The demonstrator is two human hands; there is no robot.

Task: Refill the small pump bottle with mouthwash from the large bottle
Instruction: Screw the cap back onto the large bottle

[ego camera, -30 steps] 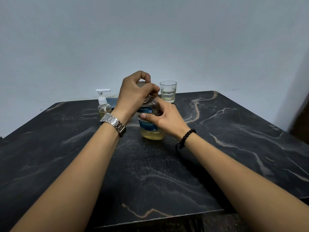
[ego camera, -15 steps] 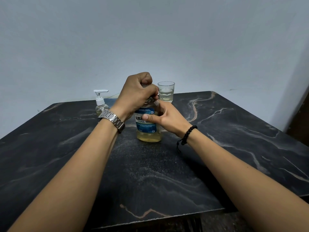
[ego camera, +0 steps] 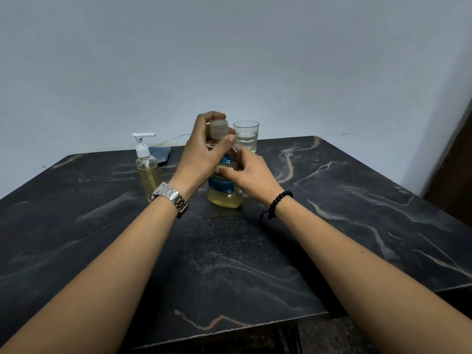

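Observation:
The large mouthwash bottle [ego camera: 224, 195], clear with a blue label and pale yellow liquid low inside, stands upright mid-table. My left hand [ego camera: 201, 154] grips its translucent cap [ego camera: 218, 129] from the left, fingers curled round the top and thumb across the front. My right hand [ego camera: 249, 172] holds the bottle's body from the right. The small pump bottle [ego camera: 147, 172], clear with a white pump head and yellowish liquid, stands to the left, apart from both hands.
A drinking glass [ego camera: 246, 135] with some clear liquid stands just behind the large bottle. A grey-blue flat object [ego camera: 161, 154] lies behind the pump bottle. The dark marble table [ego camera: 332, 213] runs up to a pale wall.
My left hand has shifted on the cap so the cap now shows between fingers and thumb. The right hand stays on the bottle's body. The camera view has tilted slightly.

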